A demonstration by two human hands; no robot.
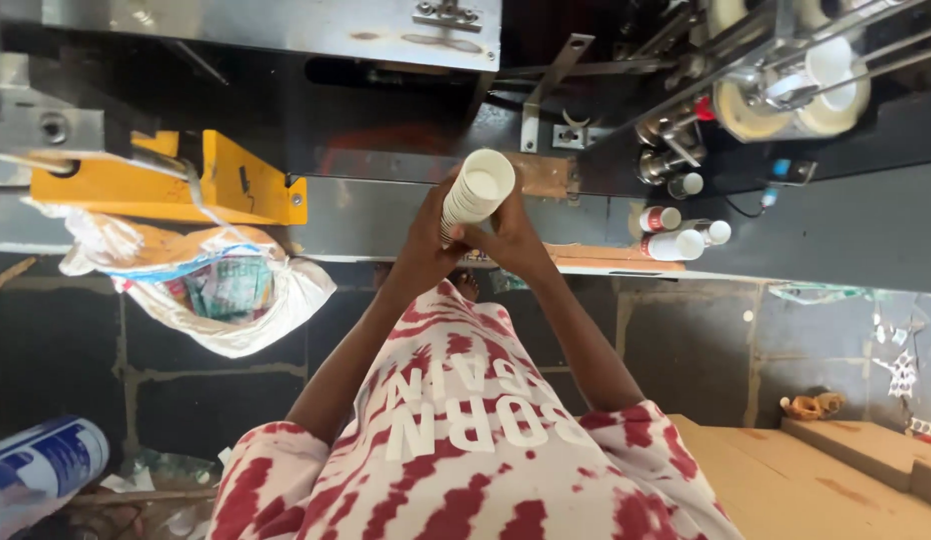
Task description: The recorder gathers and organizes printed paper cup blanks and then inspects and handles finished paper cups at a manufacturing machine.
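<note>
Because the left hand (424, 240) and right hand (508, 238) clasp only the lower end of the cup stack (475, 195), its upper cups could tip off toward the machine (406, 120) beyond them.

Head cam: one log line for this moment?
left hand: grips stack of white cups | right hand: grips same stack | behind: grey machine, small white bottles

— What do the two hands hold?
— The left hand (426, 238) and right hand (508, 240) both wrap a stack of white paper cups (476, 194), whose open mouth rises above the fingers (448, 205).
— And beyond the fingertips?
— A metal machine (386, 205); small white bottles (676, 232) lie off to the right-hand side.
</note>
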